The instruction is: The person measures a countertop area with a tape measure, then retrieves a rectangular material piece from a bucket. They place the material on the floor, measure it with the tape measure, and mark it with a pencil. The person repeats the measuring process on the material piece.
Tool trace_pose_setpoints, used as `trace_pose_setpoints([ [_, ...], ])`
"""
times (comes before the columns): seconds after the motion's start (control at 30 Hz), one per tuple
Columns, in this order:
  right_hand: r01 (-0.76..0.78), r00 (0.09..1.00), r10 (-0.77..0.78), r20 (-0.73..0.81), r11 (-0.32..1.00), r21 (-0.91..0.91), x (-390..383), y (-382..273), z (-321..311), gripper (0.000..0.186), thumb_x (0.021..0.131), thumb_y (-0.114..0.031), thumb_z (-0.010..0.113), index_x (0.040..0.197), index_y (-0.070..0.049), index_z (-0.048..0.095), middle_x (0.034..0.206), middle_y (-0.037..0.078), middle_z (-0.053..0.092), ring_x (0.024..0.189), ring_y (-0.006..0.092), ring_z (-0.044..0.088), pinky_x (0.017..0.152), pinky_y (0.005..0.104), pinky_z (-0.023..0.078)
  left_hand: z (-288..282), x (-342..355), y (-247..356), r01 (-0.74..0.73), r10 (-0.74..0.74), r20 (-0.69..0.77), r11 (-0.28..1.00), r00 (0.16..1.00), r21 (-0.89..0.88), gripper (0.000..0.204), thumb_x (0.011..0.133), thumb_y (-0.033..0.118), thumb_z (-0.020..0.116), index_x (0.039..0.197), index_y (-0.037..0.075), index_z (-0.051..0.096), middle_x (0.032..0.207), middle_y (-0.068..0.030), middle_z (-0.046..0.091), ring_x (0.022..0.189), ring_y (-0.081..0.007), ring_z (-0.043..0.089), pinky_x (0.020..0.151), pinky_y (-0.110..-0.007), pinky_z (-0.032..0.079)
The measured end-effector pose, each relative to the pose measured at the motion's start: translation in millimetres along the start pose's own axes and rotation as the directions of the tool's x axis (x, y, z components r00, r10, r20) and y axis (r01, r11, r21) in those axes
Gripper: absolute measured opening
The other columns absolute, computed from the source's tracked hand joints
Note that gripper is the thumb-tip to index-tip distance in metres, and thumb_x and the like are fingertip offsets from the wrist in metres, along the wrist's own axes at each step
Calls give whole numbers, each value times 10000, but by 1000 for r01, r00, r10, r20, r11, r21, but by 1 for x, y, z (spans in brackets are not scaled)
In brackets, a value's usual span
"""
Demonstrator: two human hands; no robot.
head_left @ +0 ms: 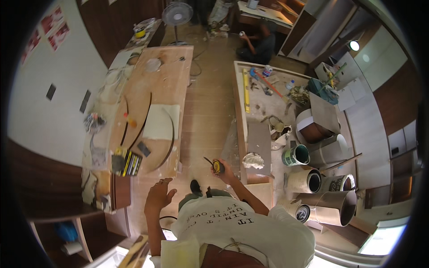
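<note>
In my right hand [226, 173] is a black and yellow tape measure [218, 167], with the fingers wrapped round it. A short dark strip sticks out from its far left side. Bare and open, my left hand [160, 194] hangs by the near end of the left worktable [172, 80], thumb apart from the fingers. Ahead of it on that table lie thin curved dark strips [147, 117], a white square sheet [157, 119], a small dark block [144, 149] and a black and yellow box [129, 161].
Another person [259, 42] sits low at the far end. A right-hand table [241, 105] bears a yellow level [246, 89], a hammer [258, 74], a green bucket [296, 155] and several cans and rolls. A standing fan [177, 14] is beyond the left table.
</note>
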State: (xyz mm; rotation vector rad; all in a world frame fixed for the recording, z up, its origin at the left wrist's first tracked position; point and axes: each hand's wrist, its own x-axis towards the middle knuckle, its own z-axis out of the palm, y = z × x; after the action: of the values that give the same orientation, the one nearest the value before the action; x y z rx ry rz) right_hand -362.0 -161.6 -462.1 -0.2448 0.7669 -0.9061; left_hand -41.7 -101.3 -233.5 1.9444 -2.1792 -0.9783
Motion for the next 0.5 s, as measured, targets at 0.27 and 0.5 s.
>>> trace_pose_setpoints([
  [0.27,141,977,-138,-161,990,4,74,-105,-12,425,897,-460,581,1087,-80,590,982,122,651,900,230,630,798,358,513,-75,181,50,-277,276,25,957,961,92,451,875,279,644,1252,54,539,1145,-185,614,1062,-357,593,934,-453,449],
  [0.5,115,984,-113,-137,993,5,186,-219,-63,385,895,-444,582,1040,-88,608,963,90,666,860,197,637,750,345,512,-91,341,96,-288,286,102,957,953,7,459,887,281,629,1269,47,534,1181,-204,604,1097,-362,581,955,-445,449],
])
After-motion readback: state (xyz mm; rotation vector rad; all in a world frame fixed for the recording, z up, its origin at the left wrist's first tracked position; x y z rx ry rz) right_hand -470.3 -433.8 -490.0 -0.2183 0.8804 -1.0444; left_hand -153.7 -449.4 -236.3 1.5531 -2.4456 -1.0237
